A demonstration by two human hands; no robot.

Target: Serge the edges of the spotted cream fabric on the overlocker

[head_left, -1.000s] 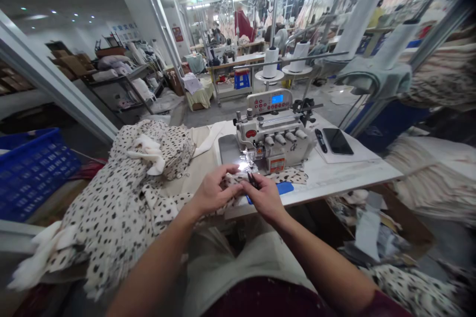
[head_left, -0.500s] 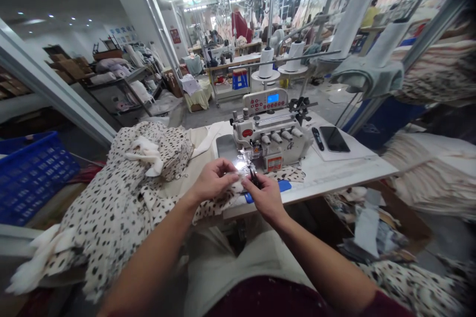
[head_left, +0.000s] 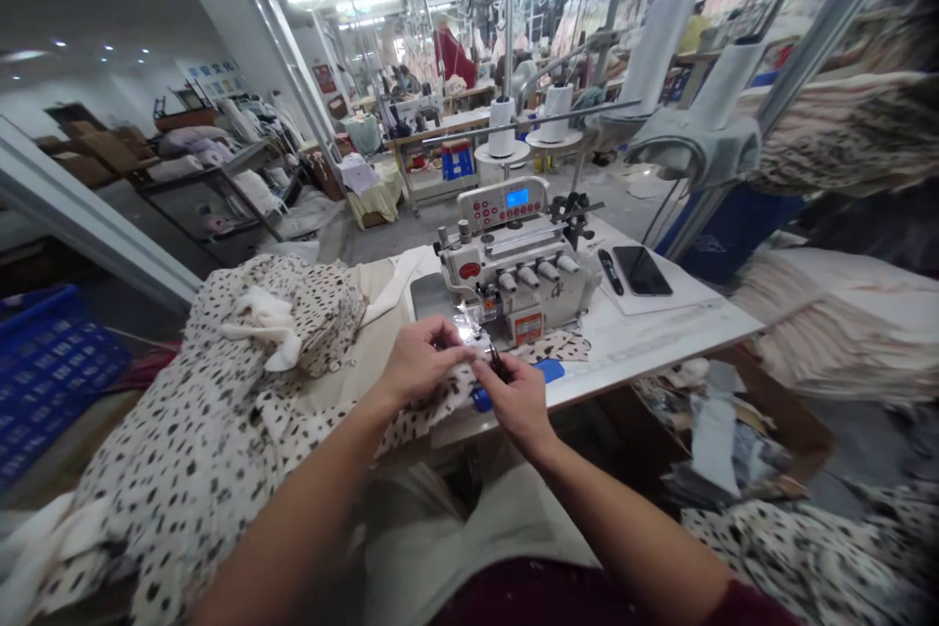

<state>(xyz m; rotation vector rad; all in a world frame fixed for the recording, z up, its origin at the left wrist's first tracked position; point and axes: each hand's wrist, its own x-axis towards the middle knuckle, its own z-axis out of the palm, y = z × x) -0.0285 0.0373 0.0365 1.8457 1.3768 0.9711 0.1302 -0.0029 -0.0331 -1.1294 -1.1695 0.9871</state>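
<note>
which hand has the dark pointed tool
The person's bare right hand holds the dark, slim, pointed tool; their bare left hand holds black-spotted cream fabric instead.

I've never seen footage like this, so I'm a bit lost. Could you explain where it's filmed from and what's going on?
A camera on the person's head looks forward and down, so the two bare hands are the wearer's own. The left hand pinches spotted fabric; the right hand holds a small dark tool, perhaps snips. Just beyond them stands a white sewing machine with a lit blue display. On the table, right of the machine, lie a phone and a dark pen-like object. More spotted cloth is heaped on the left.
</note>
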